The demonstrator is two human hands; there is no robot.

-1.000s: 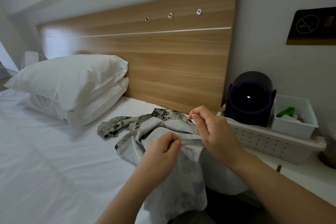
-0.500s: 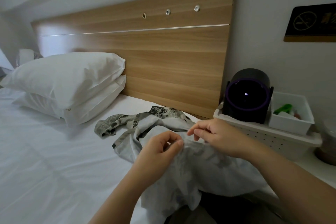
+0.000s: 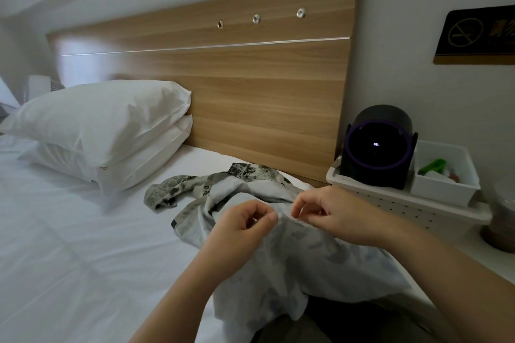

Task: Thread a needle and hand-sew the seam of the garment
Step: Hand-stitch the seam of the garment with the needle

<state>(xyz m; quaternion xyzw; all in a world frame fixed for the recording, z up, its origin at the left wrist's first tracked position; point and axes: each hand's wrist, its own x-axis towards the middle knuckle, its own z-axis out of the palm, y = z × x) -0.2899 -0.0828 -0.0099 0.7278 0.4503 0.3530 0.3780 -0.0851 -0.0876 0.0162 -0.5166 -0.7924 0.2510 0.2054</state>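
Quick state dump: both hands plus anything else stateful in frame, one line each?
left hand: pinches a raised fold of the garment.
right hand: curled, pinching the seam just beside the left hand.
garment: crumpled, partly lying on the bed, partly lifted.
pillows: stacked two high against the headboard.
round black device: display lit.
small white bin: open, green item inside.

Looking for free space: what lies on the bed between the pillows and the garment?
Only bare white sheet lies between the pillows and the garment, as the head view shows.
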